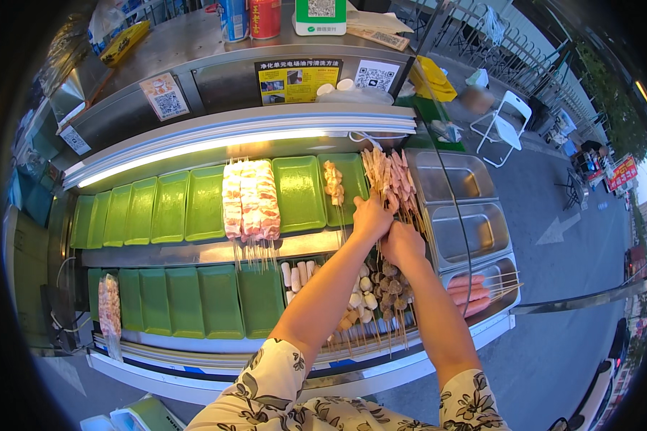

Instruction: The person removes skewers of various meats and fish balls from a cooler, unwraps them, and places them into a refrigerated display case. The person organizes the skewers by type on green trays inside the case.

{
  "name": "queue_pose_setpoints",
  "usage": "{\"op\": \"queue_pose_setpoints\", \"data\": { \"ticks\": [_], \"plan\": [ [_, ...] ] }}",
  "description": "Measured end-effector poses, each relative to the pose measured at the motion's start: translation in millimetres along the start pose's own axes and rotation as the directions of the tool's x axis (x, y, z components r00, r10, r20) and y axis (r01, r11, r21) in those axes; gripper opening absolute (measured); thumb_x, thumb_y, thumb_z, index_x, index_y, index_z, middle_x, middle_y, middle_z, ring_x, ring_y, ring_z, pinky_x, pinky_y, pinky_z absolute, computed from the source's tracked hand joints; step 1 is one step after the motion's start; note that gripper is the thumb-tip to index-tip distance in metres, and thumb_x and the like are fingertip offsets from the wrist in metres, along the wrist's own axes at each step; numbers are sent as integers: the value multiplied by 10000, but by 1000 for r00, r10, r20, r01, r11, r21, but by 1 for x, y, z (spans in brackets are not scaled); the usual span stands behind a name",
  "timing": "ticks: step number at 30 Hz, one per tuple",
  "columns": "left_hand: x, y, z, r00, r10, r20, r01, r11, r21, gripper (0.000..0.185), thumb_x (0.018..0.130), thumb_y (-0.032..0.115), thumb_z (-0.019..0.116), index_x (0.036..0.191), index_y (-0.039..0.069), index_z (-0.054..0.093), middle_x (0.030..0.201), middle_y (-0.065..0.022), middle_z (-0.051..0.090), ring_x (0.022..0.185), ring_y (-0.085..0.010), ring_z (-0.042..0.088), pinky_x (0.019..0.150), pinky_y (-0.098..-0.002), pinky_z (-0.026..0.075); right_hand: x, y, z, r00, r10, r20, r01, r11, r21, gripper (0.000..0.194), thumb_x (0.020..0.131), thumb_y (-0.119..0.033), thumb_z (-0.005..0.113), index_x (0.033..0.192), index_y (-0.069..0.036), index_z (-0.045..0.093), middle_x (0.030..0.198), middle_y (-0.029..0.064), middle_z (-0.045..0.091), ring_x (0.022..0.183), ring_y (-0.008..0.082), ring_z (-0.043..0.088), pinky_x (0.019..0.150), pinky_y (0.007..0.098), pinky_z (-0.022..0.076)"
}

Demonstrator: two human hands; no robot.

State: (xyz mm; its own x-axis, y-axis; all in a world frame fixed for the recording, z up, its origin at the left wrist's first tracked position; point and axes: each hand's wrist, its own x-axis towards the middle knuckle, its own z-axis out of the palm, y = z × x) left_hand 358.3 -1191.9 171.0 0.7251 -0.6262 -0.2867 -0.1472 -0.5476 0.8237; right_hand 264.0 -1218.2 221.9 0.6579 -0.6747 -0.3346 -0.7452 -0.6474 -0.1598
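Observation:
My left hand (373,218) is closed around the wooden sticks of a pile of pale meat skewers (376,167) at the right end of the upper row of trays. Pressed close against it, my right hand (403,242) is curled at the lower ends of pinker meat skewers (403,180). Its fingertips are hidden, so its grip cannot be made out. To the left, a few meat skewers (333,183) lie on a green tray (356,167). Below my hands, partly behind my forearms, are brown meatball skewers (392,285) and white ball skewers (364,293).
Sliced meat skewers (250,199) lie in the upper row of green trays; a bagged bundle (109,307) lies lower left. Steel pans (453,175) stand at right, one holding pink sausages (469,293). A light bar (237,143) runs behind. A thin cable (453,188) crosses the pans.

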Motion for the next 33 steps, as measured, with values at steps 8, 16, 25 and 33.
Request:
{"op": "queue_pose_setpoints", "data": {
  "ticks": [8,16,25,33],
  "plan": [
    [11,-20,11,972,61,-226,-77,995,-65,388,857,180,616,1182,1,501,1140,-301,505,945,-519,607,867,-528,512,-5,5,14,990,-66,-127,69,997,23,268,883,-243,664,1020,-13,669,1017,224,691,971,394,679,823,470,555],
    [5,-7,6,985,34,-171,-43,998,-51,440,865,180,595,1282,40,565,1131,-287,547,1012,-479,594,893,-494,500,-7,11,26,987,-68,-145,74,997,33,184,852,-139,665,954,12,637,915,260,680,886,436,673,788,493,552],
    [9,-18,13,960,63,-272,-94,990,-104,477,861,170,587,1322,45,569,1131,-282,567,1022,-463,600,894,-490,500,3,23,35,947,-150,-284,163,986,23,150,845,-49,605,988,-2,616,979,233,665,926,425,662,825,497,530],
    [13,-23,11,961,62,-270,-90,992,-91,483,866,239,627,1303,35,595,1134,-266,585,1054,-435,596,910,-475,493,18,27,21,935,-170,-311,241,949,204,100,845,-64,611,881,26,636,863,252,664,894,432,636,813,499,503]
  ]
}}
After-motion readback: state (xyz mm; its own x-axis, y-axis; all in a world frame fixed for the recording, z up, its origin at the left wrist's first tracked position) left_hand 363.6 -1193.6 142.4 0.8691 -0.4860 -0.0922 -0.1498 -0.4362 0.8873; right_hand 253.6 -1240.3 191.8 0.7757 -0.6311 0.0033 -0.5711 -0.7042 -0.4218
